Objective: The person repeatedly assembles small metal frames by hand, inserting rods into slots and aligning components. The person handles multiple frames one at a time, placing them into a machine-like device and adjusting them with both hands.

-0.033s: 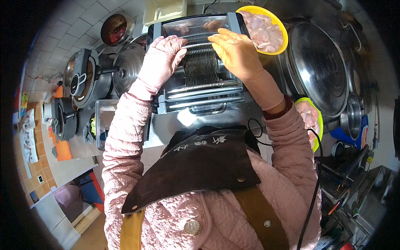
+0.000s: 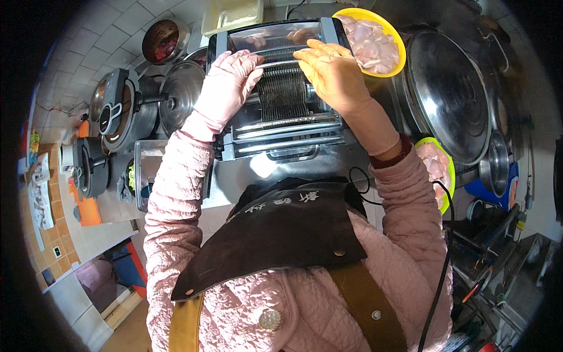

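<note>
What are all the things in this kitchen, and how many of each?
Machine: one, silver and black, centre
Yellow bowl: one, yellow, upper right
Yellow-green bowl: one, yellow-green, right
Raw meat: many pieces, pale pink, in both bowls
Big round lid: one, silver, right
Pale tub: one, whitish, behind the machine
Clear tub: one, see-through, left
Edge clutter: uncountable, mixed colours, both sides
Apron: one, dark brown, on the person
Left hand: one, pink-gloved, machine's left
Right hand: one, orange-looking glove, machine's right

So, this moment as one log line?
left grip: at thin silver metal bar | right grip: at bar's right end | black-silver bladed roller machine: beneath both
</note>
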`<action>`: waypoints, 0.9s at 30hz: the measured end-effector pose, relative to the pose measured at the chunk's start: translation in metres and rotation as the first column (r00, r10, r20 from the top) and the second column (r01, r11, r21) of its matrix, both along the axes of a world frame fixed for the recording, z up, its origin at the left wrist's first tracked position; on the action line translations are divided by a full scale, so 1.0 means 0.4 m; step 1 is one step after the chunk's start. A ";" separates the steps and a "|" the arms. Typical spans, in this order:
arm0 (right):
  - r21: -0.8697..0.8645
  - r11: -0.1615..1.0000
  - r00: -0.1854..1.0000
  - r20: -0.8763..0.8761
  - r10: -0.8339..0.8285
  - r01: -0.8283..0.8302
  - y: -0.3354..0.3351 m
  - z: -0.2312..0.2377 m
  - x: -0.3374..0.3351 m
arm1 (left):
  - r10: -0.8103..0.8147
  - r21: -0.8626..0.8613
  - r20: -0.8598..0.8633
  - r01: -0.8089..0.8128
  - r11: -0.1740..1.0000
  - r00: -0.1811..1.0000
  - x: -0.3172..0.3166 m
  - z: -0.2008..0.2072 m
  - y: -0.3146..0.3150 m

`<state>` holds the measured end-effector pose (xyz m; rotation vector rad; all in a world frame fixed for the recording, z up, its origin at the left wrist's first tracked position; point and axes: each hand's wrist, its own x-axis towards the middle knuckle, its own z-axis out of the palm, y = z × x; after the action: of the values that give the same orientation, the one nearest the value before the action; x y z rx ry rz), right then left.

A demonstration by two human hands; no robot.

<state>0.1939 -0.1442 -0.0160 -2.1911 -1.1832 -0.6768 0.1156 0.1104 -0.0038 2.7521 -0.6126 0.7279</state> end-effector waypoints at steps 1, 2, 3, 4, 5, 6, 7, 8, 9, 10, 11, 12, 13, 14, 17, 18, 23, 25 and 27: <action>-0.011 1.000 1.000 -0.009 0.006 -0.007 -0.001 -0.002 0.000 | -0.003 -0.001 -0.007 0.003 1.000 1.000 -0.003 -0.004 0.002; -0.013 1.000 1.000 -0.007 0.017 -0.017 -0.003 -0.004 -0.001 | 0.001 -0.005 -0.023 -0.001 1.000 1.000 -0.008 -0.008 0.003; -0.015 1.000 1.000 -0.003 0.026 -0.026 -0.003 -0.006 0.000 | 0.001 -0.012 -0.034 -0.001 1.000 0.999 -0.011 -0.010 0.004; 0.000 0.999 0.999 -0.005 0.036 -0.036 -0.003 -0.008 -0.001 | 0.010 -0.001 -0.013 -0.010 1.000 1.000 -0.016 -0.013 0.003; 0.015 0.999 0.999 -0.005 0.046 -0.046 -0.002 -0.010 -0.002 | 0.016 0.002 -0.023 -0.016 1.000 1.000 -0.018 -0.014 0.002; 0.030 0.998 0.998 -0.004 0.058 -0.057 0.001 -0.010 -0.001 | 0.019 0.006 -0.028 -0.019 1.000 0.999 -0.019 -0.013 0.002; 0.038 0.998 0.998 -0.006 0.058 -0.057 0.001 -0.009 -0.003 | 0.026 0.005 -0.046 -0.026 1.000 0.999 -0.024 -0.011 0.000; 0.046 0.997 0.998 -0.010 0.058 -0.058 0.003 -0.006 -0.003 | 0.011 -0.013 -0.067 -0.011 1.000 0.998 -0.024 -0.006 0.000; 0.047 0.997 0.998 -0.020 0.055 -0.054 0.004 -0.002 -0.004 | 0.007 -0.010 -0.080 -0.008 1.000 0.997 -0.027 -0.001 -0.004; 0.032 0.997 0.997 -0.037 0.069 -0.068 0.000 0.004 -0.008 | 0.004 -0.016 -0.088 -0.005 1.000 0.996 -0.031 0.006 -0.007; 0.012 0.997 0.995 -0.060 0.078 -0.077 -0.005 0.010 -0.013 | 0.011 -0.019 -0.115 -0.013 1.000 0.993 -0.035 0.013 -0.010; -0.009 0.996 0.993 -0.084 0.084 -0.086 -0.013 0.017 -0.022 | -0.003 -0.021 -0.128 0.001 1.000 0.992 -0.045 0.019 -0.014; -0.008 0.994 0.986 -0.125 0.107 -0.108 -0.023 0.023 -0.033 | -0.008 -0.022 -0.162 0.004 1.000 0.987 -0.058 0.025 -0.018; -0.005 0.991 0.978 -0.166 0.128 -0.131 -0.033 0.028 -0.047 | -0.012 -0.023 -0.195 0.008 1.000 0.981 -0.074 0.030 -0.022; 0.020 0.986 0.980 -0.111 0.168 -0.166 -0.056 0.034 -0.091 | -0.032 -0.091 -0.145 0.018 0.996 0.989 -0.129 0.034 -0.043; 0.015 0.985 0.980 -0.108 0.170 -0.169 -0.063 0.034 -0.102 | 0.022 -0.027 -0.105 -0.025 0.999 0.994 -0.147 0.031 -0.052; -0.204 0.974 0.994 -0.063 0.084 -0.096 -0.077 0.018 -0.135 | 0.122 0.247 -0.032 -0.110 0.963 0.992 -0.204 0.017 -0.085; -0.219 0.969 0.993 0.003 0.114 -0.111 -0.070 0.007 -0.127 | 0.093 0.298 0.059 -0.107 0.949 0.994 -0.205 0.011 -0.090; -0.280 0.955 0.992 0.053 0.116 -0.097 -0.065 -0.003 -0.116 | 0.135 0.269 0.015 -0.134 0.954 0.991 -0.192 0.005 -0.090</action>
<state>0.1476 -0.1702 -0.0171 -2.3239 -1.4989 -0.5737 0.0386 0.0744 -0.0018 3.0710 -0.5641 0.7147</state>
